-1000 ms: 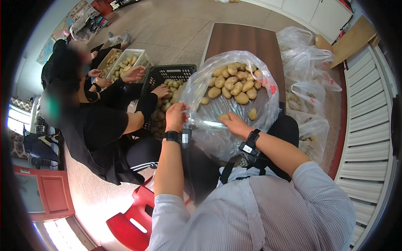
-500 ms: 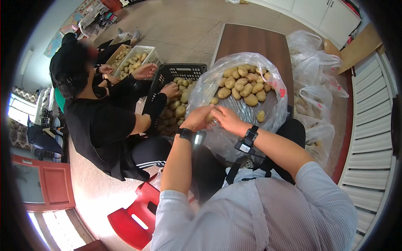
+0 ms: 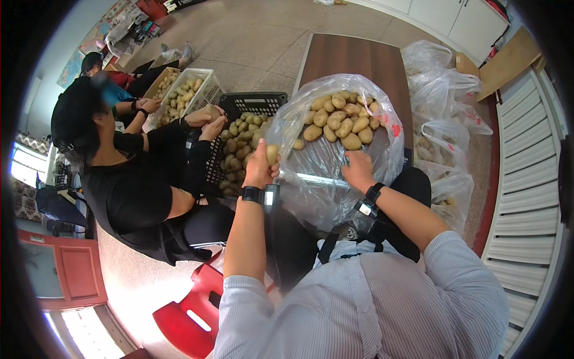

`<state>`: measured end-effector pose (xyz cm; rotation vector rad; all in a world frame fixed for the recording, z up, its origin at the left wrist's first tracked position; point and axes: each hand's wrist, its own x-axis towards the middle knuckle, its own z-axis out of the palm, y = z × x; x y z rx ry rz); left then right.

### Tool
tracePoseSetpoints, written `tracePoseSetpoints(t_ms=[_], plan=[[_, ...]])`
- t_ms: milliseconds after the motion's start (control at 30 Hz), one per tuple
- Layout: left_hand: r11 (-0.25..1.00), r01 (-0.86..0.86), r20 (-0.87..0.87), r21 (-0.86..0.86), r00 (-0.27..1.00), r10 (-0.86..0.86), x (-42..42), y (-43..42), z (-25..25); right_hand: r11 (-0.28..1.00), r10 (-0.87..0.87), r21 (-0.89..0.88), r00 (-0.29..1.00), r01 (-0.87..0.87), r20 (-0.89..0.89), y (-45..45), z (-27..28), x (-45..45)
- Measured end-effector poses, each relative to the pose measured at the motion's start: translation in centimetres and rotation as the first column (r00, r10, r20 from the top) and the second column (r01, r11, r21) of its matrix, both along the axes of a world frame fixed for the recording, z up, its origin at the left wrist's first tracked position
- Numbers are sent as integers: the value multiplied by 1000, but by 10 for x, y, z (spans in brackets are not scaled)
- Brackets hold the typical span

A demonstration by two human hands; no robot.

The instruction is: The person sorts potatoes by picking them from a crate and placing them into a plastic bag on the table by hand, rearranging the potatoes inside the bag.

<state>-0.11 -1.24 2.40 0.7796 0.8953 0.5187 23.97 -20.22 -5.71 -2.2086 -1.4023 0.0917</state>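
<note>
My left hand (image 3: 260, 167) is closed around a potato (image 3: 272, 154), held over the left rim of the clear plastic bag (image 3: 287, 191), beside the black crate. Inside the open bag my right hand (image 3: 359, 171) has its fingers curled. A small dark bit shows at its fingertips, and I cannot make out what it holds. Behind it lies a heap of potatoes (image 3: 339, 122) in the bag, with one loose potato (image 3: 299, 144) at the heap's left. The bag rests on the near end of a brown table (image 3: 353, 57).
A black crate (image 3: 254, 103) of potatoes stands left of the bag. A co-worker (image 3: 128, 173) beside it holds a potato; another person sits farther back. Beyond are a white crate (image 3: 209, 90) and tied clear bags (image 3: 445, 143) at right. A red chair (image 3: 191, 311) stands lower left.
My hands, together before, have separated: the left moved left with a potato, the right went into the bag where a loose potato lay. The co-worker's hands rose from the crate and came together.
</note>
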Motion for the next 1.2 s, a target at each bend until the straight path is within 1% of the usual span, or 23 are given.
tracePoseSetpoints(t_ms=[33,67,100,133,167,200,233,267,300,333,400,533,600,667,700,733,800,933,1000,1100,1167,1200], plan=[[998,-29,10,-47,1000,29,-2,3,0,1000,-1,2,1000,1,-1,-4,1,4],[999,-28,8,-45,1000,28,-1,4,-1,997,-82,-9,997,81,-3,-9,2,6],[989,-137,1,-58,990,138,0,4,-2,987,-161,-19,987,161,-6,-12,3,9],[967,-246,-7,-68,969,247,0,6,-6,987,-161,-17,987,161,-8,-15,1,12],[967,-248,-8,-65,969,248,-2,8,-10,981,-180,-86,983,176,-41,-17,-2,14],[940,-326,10,-96,944,328,-5,11,-13,970,-201,-156,977,188,-71,-18,-4,16],[907,-400,26,-130,913,406,-8,16,-18,970,-200,-154,977,187,-72,-18,-12,19],[908,-398,27,-128,914,405,-12,23,-31,963,-188,-208,979,169,-74,-17,-21,21],[886,-434,62,-165,892,448,-16,31,-44,954,-177,-260,981,152,-76,-17,-30,23],[884,-433,77,-177,889,451,-21,35,-49,954,-181,-258,981,155,-77,-19,-33,22],[880,-432,106,-200,883,457,-30,43,-59,964,-121,-242,992,108,-39,-23,-36,15],[874,-465,79,-144,875,478,-42,54,-78,976,-53,-213,998,48,-20,-24,-34,8],[873,-472,68,-123,874,482,-45,55,-81,990,-10,-141,983,-16,-185,-23,-38,10],[787,-573,41,-227,802,596,-47,54,-80,994,18,-102,983,-37,-182,-22,-48,11],[786,-575,43,-227,800,598,-48,54,-79,996,42,-66,983,-54,-181,-22,-53,11],[794,-565,52,-225,807,588,-52,59,-86,996,45,-67,983,-58,-180,-22,-48,8],[803,-553,62,-221,814,578,-54,60,-89,997,73,9,964,-73,-255,-25,-34,-1],[780,-595,70,-194,785,616,-51,56,-82,997,65,-25,954,-76,-293,-24,-30,-6],[772,-603,57,-201,780,623,-51,55,-81,997,73,27,943,-67,-325,-26,-28,-9],[795,-580,71,-175,798,598,-52,59,-89,998,58,19,924,-55,-377,-27,-28,-9],[736,-628,30,-253,755,655,-50,61,-90,999,40,5,914,-41,-403,-26,-22,-11],[742,-619,29,-257,762,647,-49,62,-90,999,30,-5,903,-35,-428,-26,-19,-11]])
